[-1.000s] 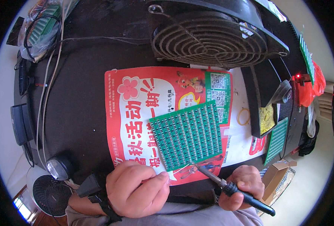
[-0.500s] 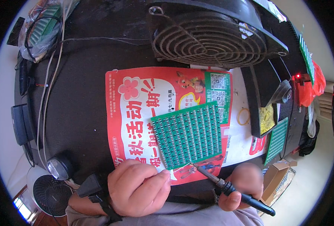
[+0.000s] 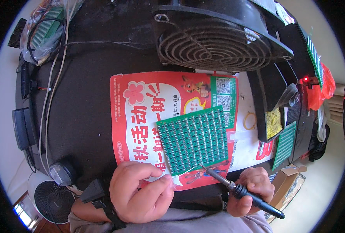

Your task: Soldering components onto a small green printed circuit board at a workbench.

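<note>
Lying flat: green circuit board (image 3: 194,139), component-gridded.

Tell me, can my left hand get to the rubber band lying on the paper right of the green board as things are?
Probably not directly: the rubber band lies beyond the green circuit board, and the left hand would have to cross the soldering iron held by the right hand.

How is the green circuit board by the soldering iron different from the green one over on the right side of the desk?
The circuit board by the soldering iron lies flat on the red flyer and shows as a broad panel. The right-hand board looks narrower and sits untouched beside the black holder. Both are green grids.
</note>
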{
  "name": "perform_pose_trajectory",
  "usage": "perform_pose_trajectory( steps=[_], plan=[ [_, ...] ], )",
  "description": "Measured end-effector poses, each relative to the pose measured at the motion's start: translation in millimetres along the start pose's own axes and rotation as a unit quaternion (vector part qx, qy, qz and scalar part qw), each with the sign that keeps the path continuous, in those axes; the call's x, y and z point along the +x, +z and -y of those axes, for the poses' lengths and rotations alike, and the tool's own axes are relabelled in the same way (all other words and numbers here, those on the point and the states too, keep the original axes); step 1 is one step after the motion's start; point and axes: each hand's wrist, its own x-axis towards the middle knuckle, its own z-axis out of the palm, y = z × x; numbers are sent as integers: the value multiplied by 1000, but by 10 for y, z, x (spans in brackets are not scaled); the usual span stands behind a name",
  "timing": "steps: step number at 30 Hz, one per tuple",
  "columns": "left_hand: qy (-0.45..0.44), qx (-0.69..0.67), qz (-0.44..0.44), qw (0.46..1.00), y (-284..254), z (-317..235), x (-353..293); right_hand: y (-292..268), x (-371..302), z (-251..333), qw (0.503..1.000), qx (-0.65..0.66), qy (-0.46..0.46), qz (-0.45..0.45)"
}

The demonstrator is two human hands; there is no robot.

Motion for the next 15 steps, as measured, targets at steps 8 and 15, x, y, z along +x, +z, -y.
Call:
perform_pose_trajectory(
  steps=[8,15],
  plan=[
    [-9,-4,-18,1000,56,-26,4,-47,-75,-73,995,53,-42,-73],
    [-11,-14,-92,996,-66,-182,-119,-581,113,463,921,390,-1,-18]
  ],
)
